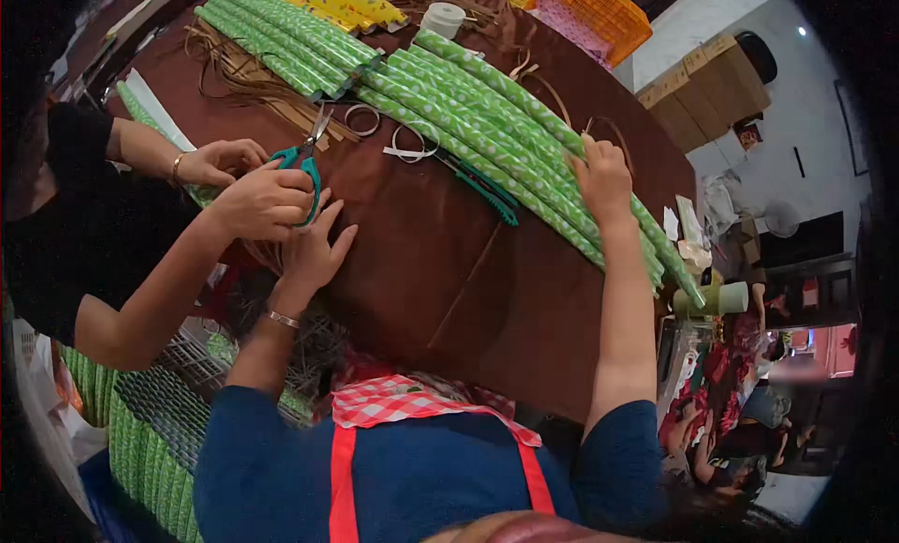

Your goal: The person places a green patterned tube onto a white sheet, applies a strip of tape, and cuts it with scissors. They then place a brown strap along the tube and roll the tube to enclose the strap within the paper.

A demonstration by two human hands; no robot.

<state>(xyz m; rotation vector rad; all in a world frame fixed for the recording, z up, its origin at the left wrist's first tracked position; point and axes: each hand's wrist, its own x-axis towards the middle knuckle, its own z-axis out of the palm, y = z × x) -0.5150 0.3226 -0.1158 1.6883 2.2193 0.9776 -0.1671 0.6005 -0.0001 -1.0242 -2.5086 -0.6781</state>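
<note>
My right hand (604,180) is closed around the outermost green patterned roll (506,86), its fingers curled over the top. That roll lies beside a row of similar green rolls (468,126) across the brown table (412,271). Near the table's left edge, my left hand (316,248) has its fingers stretched out and holds nothing. Just beyond it, a co-worker's hand (267,201) grips scissors (304,164) with teal handles. A teal-and-black cutter (487,195) lies against the rolls.
More green rolls (281,42) and yellow rolls (346,2) lie at the far side. Brown strips (248,84), white rings (412,142) and a white spool (443,19) are on the table. An orange basket (595,19) stands behind. The co-worker's other hand (225,159) is at the left.
</note>
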